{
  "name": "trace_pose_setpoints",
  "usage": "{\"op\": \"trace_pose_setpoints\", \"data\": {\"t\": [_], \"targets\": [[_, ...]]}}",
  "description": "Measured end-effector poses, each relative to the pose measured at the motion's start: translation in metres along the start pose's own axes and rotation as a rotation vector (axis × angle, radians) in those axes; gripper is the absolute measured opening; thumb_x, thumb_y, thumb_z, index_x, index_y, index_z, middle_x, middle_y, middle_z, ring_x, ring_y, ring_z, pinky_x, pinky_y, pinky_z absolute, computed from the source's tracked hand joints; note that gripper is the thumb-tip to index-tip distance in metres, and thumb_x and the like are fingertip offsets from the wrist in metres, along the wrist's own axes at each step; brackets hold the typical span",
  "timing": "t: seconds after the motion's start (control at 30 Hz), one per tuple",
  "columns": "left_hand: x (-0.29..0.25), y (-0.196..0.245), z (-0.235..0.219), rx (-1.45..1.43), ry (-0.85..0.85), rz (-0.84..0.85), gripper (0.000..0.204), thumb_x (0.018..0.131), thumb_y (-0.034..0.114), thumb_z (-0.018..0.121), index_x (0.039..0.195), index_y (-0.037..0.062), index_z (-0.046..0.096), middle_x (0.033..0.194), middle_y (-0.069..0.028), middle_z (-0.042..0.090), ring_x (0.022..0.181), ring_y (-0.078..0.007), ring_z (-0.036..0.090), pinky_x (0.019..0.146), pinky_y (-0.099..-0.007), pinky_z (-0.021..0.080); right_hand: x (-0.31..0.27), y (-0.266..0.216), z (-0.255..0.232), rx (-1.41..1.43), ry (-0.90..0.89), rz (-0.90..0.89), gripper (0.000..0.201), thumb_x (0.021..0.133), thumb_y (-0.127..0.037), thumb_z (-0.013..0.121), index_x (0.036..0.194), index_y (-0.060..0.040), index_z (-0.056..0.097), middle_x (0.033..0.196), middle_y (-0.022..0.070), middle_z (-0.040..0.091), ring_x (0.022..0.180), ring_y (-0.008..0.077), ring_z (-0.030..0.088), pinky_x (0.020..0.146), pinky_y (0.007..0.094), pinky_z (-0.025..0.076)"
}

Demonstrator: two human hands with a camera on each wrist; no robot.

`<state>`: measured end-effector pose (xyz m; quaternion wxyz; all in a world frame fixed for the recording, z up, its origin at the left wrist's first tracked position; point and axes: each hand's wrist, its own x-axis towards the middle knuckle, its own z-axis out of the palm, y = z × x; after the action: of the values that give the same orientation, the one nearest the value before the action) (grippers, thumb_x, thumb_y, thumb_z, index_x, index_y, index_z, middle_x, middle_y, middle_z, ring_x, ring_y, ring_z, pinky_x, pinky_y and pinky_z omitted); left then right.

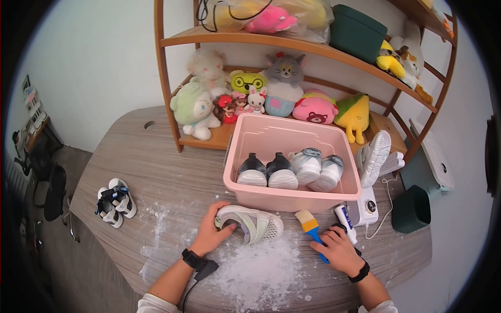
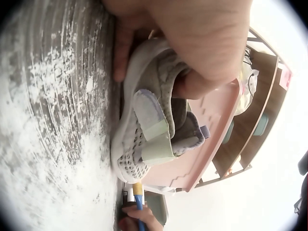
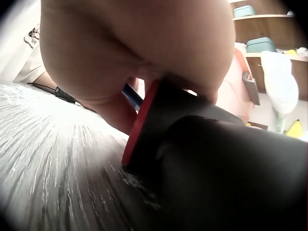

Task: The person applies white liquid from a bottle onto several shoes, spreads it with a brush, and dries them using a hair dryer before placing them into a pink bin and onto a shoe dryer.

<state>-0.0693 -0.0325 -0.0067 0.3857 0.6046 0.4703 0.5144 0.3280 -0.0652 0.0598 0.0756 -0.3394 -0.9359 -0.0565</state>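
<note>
My left hand grips a pale grey-green and white sneaker by its heel, with the thumb inside the opening. The sneaker's toe points right, and in the left wrist view its pale strap crosses the top. At the right, my right hand pinches the blue handle of a paintbrush, whose yellowish bristles point away from me toward the pink bin. A black object with a red edge sits close beneath the right hand; its kind is unclear. White powder covers the tabletop in front of the sneaker.
Behind the hands stands a pink bin with two pairs of sneakers. Small shoes sit at the left. On the right are a white tube, a white shoe dryer holding a shoe, its cord, and a dark green bin. A toy-filled shelf rises behind.
</note>
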Motion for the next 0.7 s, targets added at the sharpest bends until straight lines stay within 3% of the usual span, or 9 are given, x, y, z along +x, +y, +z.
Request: {"op": "trace_pose_setpoints", "data": {"t": [0.1, 0.2, 0.4, 0.5, 0.7], "targets": [[0.000, 0.003, 0.000, -0.011, -0.045, 0.000, 0.062, 0.085, 0.005, 0.076, 0.141, 0.0057, 0.049, 0.125, -0.0126, 0.061, 0.117, -0.0209, 0.059, 0.097, -0.0339, 0.050, 0.003, -0.002, -0.006, -0.004, 0.028, -0.012, 0.032, 0.081, -0.010, 0.072, 0.112, -0.0140, 0.070, 0.101, 0.0066, 0.065, 0.103, 0.0257, 0.062, 0.103, 0.0459, 0.046], [0.001, 0.006, 0.000, -0.041, -0.076, -0.034, 0.061, 0.086, 0.003, 0.072, 0.142, 0.0058, 0.047, 0.126, -0.0124, 0.060, 0.117, -0.0204, 0.059, 0.096, -0.0331, 0.050, 0.019, -0.015, -0.021, 0.289, 0.138, 0.013, 0.029, 0.078, -0.017, 0.083, 0.104, -0.0115, 0.073, 0.095, 0.0068, 0.064, 0.093, 0.0276, 0.061, 0.091, 0.0410, 0.050], [0.001, 0.008, 0.000, -0.093, -0.106, -0.077, 0.061, 0.087, 0.000, 0.069, 0.142, 0.0055, 0.046, 0.128, -0.0091, 0.056, 0.121, -0.0177, 0.053, 0.101, -0.0317, 0.045, 0.073, -0.039, -0.055, 0.502, 0.290, -0.062, 0.043, 0.077, -0.033, 0.087, 0.112, -0.0109, 0.075, 0.101, 0.0111, 0.066, 0.098, 0.0318, 0.062, 0.087, 0.0411, 0.050], [0.001, 0.005, -0.001, -0.039, -0.098, -0.026, 0.062, 0.086, 0.003, 0.070, 0.143, 0.0053, 0.046, 0.128, -0.0135, 0.060, 0.120, -0.0218, 0.059, 0.099, -0.0335, 0.049, 0.108, -0.057, -0.068, 0.501, 0.259, -0.145, 0.053, 0.074, -0.041, 0.088, 0.114, -0.0098, 0.074, 0.103, 0.0138, 0.067, 0.098, 0.0360, 0.064, 0.089, 0.0433, 0.052], [-0.001, -0.005, -0.001, 0.001, -0.073, 0.052, 0.067, 0.083, 0.002, 0.069, 0.145, 0.0045, 0.045, 0.132, -0.0155, 0.059, 0.125, -0.0263, 0.057, 0.107, -0.0365, 0.045, 0.148, -0.074, -0.043, 0.524, 0.196, -0.222, 0.054, 0.081, -0.050, 0.083, 0.117, -0.0119, 0.072, 0.105, 0.0103, 0.067, 0.099, 0.0300, 0.065, 0.085, 0.0417, 0.052]]}}
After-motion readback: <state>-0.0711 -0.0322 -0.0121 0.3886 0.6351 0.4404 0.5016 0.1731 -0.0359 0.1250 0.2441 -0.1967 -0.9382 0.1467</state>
